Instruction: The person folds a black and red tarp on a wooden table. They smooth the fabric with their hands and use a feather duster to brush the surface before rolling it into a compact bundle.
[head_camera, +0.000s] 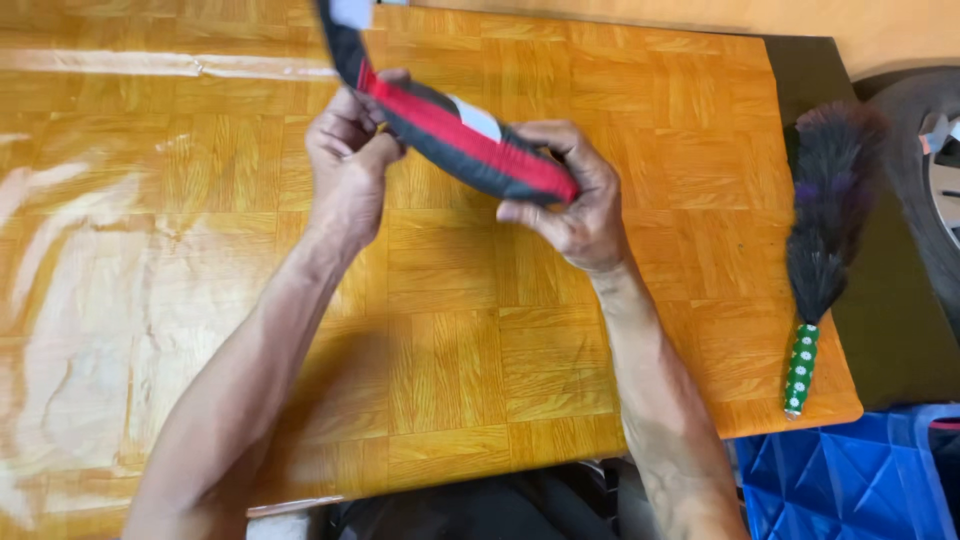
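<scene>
So there's a folded piece of cloth (450, 130), dark grey or black with a red stripe running along it and a white patch showing near the middle, held up in the air over the desk (480, 330). It runs at a slant from the top edge of the view, down and to the right.

The left hand (348, 165) has it near the upper end, fingers (345, 120) curled in tight and pinching the fabric, thumb tucked up against the red stripe. The right hand (570, 195) has the lower end, fingers (560, 140) wrapped over the top edge and thumb underneath, so the cloth is clamped between them. Both hands are closed on it, neither one is loose. The cloth isn't touching the desk as far as I can tell; it hangs a bit above it, roughly over the upper middle of the surface.

The desk has a shiny orange wood-parquet pattern, with glare streaks over on the left side. Well off to the right, near the desk's right edge, lies a feather duster (825, 220) with dark fluffy feathers and a green handle with white dots. Beyond that edge there's a blue plastic crate (840, 480) at the bottom right.
</scene>
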